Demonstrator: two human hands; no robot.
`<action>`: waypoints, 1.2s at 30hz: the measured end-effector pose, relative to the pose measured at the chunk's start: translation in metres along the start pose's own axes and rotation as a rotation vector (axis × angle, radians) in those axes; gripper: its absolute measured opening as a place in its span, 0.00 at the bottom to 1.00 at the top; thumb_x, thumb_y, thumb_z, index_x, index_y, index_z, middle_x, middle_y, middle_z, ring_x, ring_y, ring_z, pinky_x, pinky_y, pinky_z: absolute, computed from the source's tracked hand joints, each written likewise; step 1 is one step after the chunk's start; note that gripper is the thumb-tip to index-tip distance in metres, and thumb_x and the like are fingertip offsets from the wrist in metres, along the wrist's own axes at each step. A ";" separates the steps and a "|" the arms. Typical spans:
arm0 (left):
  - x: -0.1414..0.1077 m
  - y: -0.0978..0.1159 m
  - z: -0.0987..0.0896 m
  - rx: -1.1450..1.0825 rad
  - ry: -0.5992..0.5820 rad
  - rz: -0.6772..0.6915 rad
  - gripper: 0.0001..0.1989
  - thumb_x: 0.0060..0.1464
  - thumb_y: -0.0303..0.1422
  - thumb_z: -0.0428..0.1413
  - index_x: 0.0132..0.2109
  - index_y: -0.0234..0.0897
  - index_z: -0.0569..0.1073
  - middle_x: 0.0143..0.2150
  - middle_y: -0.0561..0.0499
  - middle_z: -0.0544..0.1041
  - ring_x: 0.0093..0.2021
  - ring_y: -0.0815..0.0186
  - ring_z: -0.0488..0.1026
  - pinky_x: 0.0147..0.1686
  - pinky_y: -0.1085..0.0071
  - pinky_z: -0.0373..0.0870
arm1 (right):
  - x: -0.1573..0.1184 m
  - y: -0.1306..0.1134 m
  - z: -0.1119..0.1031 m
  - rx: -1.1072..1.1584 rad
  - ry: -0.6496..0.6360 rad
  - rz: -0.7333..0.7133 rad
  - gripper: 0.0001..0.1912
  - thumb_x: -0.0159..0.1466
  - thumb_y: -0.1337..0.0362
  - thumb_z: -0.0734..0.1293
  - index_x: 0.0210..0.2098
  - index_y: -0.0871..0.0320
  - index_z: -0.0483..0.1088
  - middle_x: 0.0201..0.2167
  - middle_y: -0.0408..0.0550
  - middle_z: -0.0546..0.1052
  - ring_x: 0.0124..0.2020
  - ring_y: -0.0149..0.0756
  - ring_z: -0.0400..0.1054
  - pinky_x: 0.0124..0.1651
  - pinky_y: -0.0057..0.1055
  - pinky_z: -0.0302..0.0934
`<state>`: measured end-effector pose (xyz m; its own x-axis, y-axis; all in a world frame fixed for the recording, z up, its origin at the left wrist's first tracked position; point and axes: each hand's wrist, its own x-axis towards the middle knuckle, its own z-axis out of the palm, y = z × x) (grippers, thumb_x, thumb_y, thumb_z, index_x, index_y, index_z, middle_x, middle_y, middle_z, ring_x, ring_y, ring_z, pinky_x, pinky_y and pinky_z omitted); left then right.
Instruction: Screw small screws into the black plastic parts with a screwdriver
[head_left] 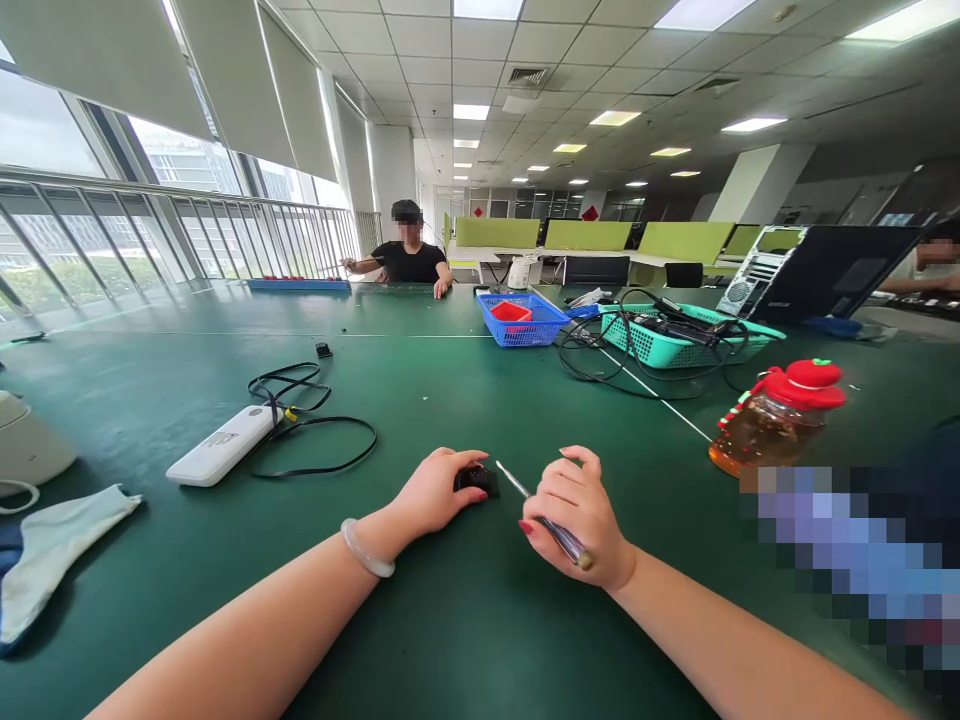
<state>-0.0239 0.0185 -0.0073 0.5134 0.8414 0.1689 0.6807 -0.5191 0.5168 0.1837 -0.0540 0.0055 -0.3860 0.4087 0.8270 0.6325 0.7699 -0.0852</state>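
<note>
Near the middle of the table, my left hand point(439, 490) is closed around a small black part point(477, 481), thumb and fingers gripping its sides. The part rests on or just above the tabletop; its exact kind is unclear. To its right, my right hand point(574, 515) is wrapped around a screwdriver point(564, 541). The thin metal shaft slants up and left, and its tip is close to the black part but apart from it. The handle's rounded end sticks out below my palm.
On the left lie a white power bank point(223, 447) with a black cable point(330, 468) and a cloth point(64, 555). A blue basket point(521, 330), a green basket point(667, 350) with cables, and a red-lidded jar point(780, 415) stand right. A person point(411, 260) sits opposite.
</note>
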 end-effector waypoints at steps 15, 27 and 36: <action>0.002 -0.002 0.000 -0.071 -0.035 0.020 0.20 0.52 0.38 0.61 0.53 0.46 0.74 0.50 0.51 0.77 0.51 0.59 0.72 0.55 0.63 0.67 | -0.004 -0.005 0.002 0.001 -0.269 -0.112 0.11 0.65 0.59 0.62 0.27 0.55 0.67 0.20 0.38 0.66 0.27 0.31 0.59 0.59 0.46 0.46; 0.002 0.000 -0.002 -0.056 -0.042 0.017 0.20 0.52 0.38 0.61 0.53 0.46 0.74 0.50 0.50 0.78 0.51 0.59 0.72 0.54 0.63 0.67 | -0.002 -0.011 0.003 -0.062 -0.264 -0.105 0.06 0.64 0.70 0.61 0.32 0.56 0.68 0.22 0.39 0.70 0.26 0.29 0.60 0.61 0.47 0.47; 0.002 0.002 -0.001 -0.103 -0.025 -0.006 0.21 0.50 0.33 0.62 0.52 0.42 0.74 0.49 0.50 0.78 0.49 0.61 0.74 0.53 0.65 0.69 | -0.012 -0.014 0.011 -0.106 -0.505 -0.199 0.06 0.64 0.67 0.62 0.31 0.56 0.69 0.24 0.41 0.71 0.29 0.33 0.61 0.62 0.49 0.42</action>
<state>-0.0219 0.0193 -0.0048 0.5235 0.8395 0.1455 0.6269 -0.4952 0.6015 0.1720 -0.0637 -0.0095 -0.7628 0.4647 0.4496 0.5682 0.8136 0.1232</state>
